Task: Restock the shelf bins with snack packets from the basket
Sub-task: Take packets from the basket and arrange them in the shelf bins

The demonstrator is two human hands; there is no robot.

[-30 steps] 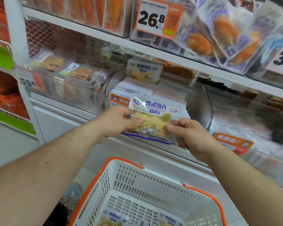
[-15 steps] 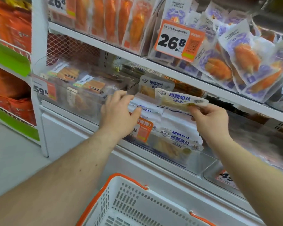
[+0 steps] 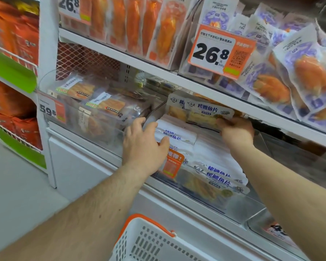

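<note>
My right hand (image 3: 235, 131) grips a white and blue fish-snack packet (image 3: 208, 113) at its lower edge, deep at the back of the clear shelf bin (image 3: 239, 206). It stands upright in front of another packet of the same kind. My left hand (image 3: 144, 146) has its fingers spread and rests on the stacked white packets (image 3: 179, 136) at the bin's left side. The white basket with orange rim (image 3: 145, 240) shows at the bottom edge; its contents are out of sight.
A clear bin of brown snack packs (image 3: 94, 108) with a 59.8 tag sits to the left. The white shelf above (image 3: 158, 76) carries orange and purple packets and a 26.8 price tag (image 3: 220, 51). Another clear bin (image 3: 271, 230) lies lower right.
My right hand has carried the packet from flat above the stack back into the bin and stood it upright. My left hand stayed at the bin's left side. The view has moved closer.
</note>
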